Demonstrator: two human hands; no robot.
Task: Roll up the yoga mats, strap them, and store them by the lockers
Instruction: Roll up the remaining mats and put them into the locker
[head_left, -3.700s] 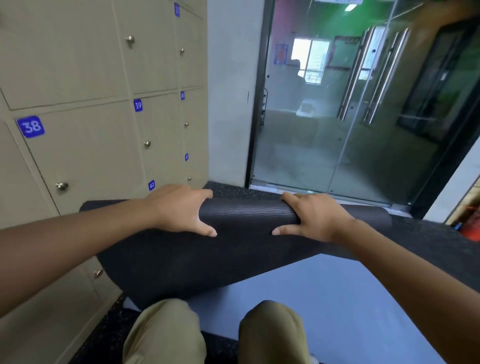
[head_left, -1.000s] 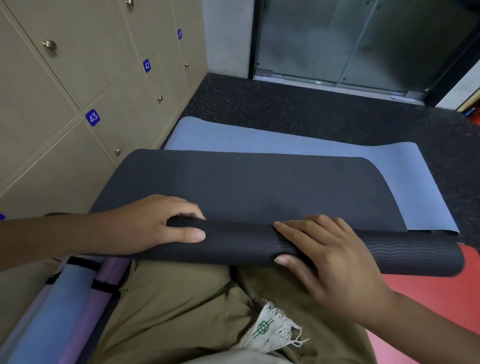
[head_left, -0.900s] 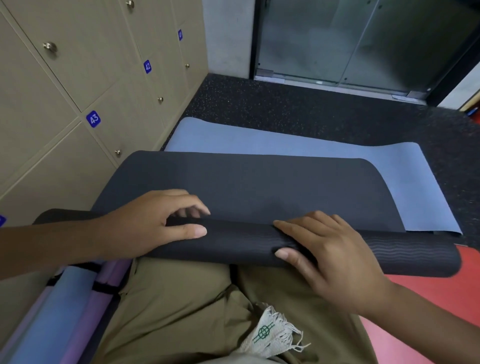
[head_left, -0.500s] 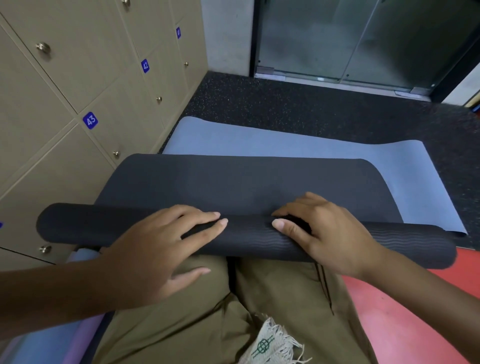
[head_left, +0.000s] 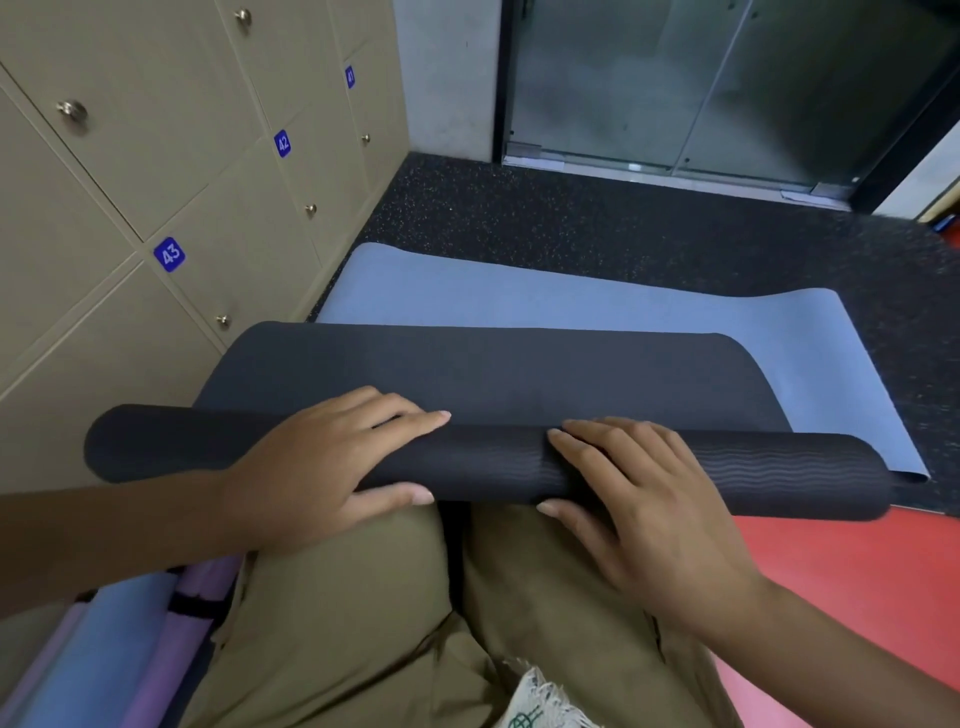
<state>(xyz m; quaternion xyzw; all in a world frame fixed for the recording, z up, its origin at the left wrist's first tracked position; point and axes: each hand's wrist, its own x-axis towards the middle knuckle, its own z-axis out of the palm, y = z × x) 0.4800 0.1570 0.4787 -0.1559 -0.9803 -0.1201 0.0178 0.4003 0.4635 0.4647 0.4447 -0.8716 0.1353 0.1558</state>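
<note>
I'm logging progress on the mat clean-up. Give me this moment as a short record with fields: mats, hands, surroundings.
black mat: partly rolled; the roll lies across the person's lap, the flat rest stretches ahead
blue mat: flat on the floor under the black mat, unrolled
left hand: fingers laid over the roll, thumb on its near side
right hand: fingers laid over the roll, thumb on its near side
strapped mats: blue and purple rolls with a black strap, at lower left
lockers: along the left, numbered 41 to 43
</note>
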